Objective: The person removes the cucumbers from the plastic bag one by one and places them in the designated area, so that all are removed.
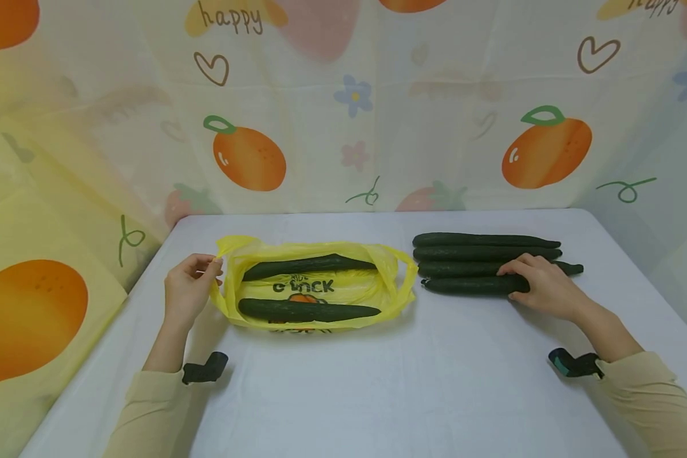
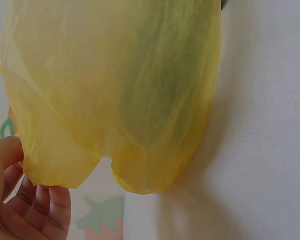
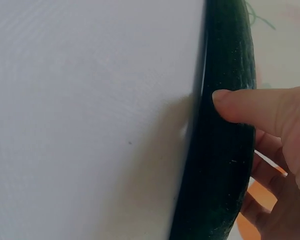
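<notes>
A yellow plastic bag [image 1: 315,324] lies with its mouth spread, two dark green cucumbers inside: one along the back [image 1: 309,266] and one along the front [image 1: 309,310]. My left hand [image 1: 189,286] pinches the bag's left edge between thumb and fingers. In the left wrist view, the bag [image 2: 65,100] hangs from those fingers, and a cucumber shows through the plastic. At the right, my right hand [image 1: 549,289] grips the right end of the nearest cucumber [image 1: 469,286] in a row. The right wrist view has the thumb across this cucumber [image 3: 215,170], fingers behind it.
Behind the gripped one, several more cucumbers [image 1: 486,240] lie side by side, their left ends close to the bag's right handle [image 1: 408,280]. A white cloth covers the table [image 1: 378,394]. A fruit-patterned curtain [image 1: 320,127] hangs along the back edge.
</notes>
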The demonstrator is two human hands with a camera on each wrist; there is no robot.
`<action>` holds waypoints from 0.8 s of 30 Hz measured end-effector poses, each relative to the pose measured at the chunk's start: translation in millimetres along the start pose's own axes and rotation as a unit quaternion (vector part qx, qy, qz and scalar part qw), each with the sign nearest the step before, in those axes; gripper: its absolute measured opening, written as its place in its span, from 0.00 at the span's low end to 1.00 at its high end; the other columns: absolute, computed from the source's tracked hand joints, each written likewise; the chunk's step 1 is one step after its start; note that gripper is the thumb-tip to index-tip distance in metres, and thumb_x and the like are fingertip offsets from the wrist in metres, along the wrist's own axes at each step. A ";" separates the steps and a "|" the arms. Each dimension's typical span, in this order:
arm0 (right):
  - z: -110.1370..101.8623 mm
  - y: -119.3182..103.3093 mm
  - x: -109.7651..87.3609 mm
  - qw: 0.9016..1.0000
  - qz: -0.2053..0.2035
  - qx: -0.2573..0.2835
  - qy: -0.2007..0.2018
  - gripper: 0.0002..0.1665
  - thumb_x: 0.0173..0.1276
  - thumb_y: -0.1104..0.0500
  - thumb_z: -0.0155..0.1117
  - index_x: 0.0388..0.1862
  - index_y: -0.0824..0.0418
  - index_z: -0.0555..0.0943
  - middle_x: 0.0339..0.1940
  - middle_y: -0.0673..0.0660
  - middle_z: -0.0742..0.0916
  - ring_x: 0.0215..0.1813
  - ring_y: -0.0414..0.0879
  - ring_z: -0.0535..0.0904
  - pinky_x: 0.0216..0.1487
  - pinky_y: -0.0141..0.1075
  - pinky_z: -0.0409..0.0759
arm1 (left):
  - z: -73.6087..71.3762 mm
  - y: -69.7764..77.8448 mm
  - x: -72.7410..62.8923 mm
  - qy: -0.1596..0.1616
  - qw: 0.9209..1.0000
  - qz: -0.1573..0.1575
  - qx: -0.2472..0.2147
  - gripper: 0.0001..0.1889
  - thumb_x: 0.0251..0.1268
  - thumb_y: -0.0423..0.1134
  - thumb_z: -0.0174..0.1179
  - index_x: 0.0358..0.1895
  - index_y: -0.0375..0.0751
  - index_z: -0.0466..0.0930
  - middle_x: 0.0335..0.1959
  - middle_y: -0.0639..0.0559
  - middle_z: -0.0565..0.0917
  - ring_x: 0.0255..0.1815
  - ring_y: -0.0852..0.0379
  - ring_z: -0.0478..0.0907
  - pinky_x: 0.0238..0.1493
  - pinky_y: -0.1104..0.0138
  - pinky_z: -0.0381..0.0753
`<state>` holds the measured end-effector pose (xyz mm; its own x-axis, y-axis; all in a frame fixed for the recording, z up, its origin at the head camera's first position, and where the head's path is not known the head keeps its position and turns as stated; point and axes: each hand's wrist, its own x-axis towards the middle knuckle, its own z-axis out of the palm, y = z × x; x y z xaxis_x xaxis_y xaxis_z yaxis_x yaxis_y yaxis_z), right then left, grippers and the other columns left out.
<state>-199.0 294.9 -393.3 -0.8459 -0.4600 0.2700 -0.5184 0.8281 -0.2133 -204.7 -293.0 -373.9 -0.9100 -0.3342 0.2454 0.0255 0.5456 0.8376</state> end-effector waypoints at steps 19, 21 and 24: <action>-3.0 -3.4 -2.9 0.999 0.021 0.007 -0.037 0.20 0.51 0.59 0.72 0.45 0.59 0.80 0.42 0.59 0.80 0.45 0.59 0.74 0.40 0.57 0.71 | -2.5 -0.4 -2.6 0.000 1.000 -0.003 0.012 0.14 0.62 0.45 0.59 0.39 0.36 0.80 0.19 0.67 0.78 0.19 0.69 0.77 0.22 0.78 0.76; -2.9 -3.6 -3.6 0.999 0.020 0.008 -0.041 0.19 0.51 0.60 0.72 0.44 0.59 0.80 0.41 0.58 0.81 0.45 0.59 0.75 0.40 0.56 0.71 | -2.2 -1.1 -2.1 0.001 1.000 -0.002 0.014 0.14 0.62 0.45 0.58 0.39 0.36 0.80 0.19 0.67 0.78 0.19 0.68 0.77 0.22 0.78 0.76; -2.4 -3.3 -4.2 0.999 0.014 0.006 -0.038 0.18 0.51 0.60 0.72 0.43 0.59 0.81 0.40 0.57 0.81 0.44 0.58 0.75 0.40 0.56 0.72 | -1.8 -1.7 -1.9 0.002 1.000 -0.003 0.016 0.14 0.62 0.45 0.58 0.39 0.37 0.80 0.20 0.67 0.77 0.19 0.68 0.77 0.22 0.78 0.76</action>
<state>-193.4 294.9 -391.5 -0.8668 -0.4603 0.1919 -0.4958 0.8371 -0.2314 -202.3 -294.7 -374.9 -0.9084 -0.3406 0.2424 0.0063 0.5686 0.8226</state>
